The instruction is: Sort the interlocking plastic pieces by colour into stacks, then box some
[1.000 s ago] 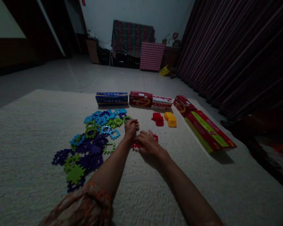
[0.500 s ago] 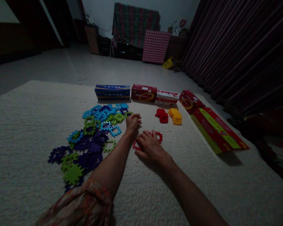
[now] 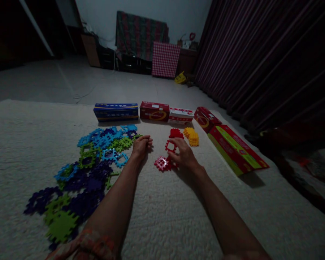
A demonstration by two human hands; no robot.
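Observation:
My right hand (image 3: 183, 153) pinches a red toothed square frame (image 3: 170, 146), tilted up off the mat. Just below it lie a pinkish-red window-patterned piece (image 3: 161, 163) and other red pieces partly hidden by the hand. Behind them is a small red stack (image 3: 176, 133), with a yellow stack (image 3: 191, 136) to its right. My left hand (image 3: 141, 147) rests with curled fingers beside the green pieces (image 3: 122, 144); whatever its palm may contain is hidden. Left of it spreads a heap of light blue pieces (image 3: 108, 139), purple pieces (image 3: 93, 182) and more green ones.
A blue box (image 3: 116, 112), a dark red box (image 3: 154, 111) and a white-and-red box (image 3: 181, 115) line the back of the pale quilted mat (image 3: 157, 224). On the right stand another dark red box (image 3: 206, 119) and a long red-and-green box (image 3: 237, 150). Dark curtains hang beyond.
My right hand has moved up and lifted a red square frame towards the red stack, uncovering the window-patterned piece. My left hand stays curled in place. The view has shifted to the right.

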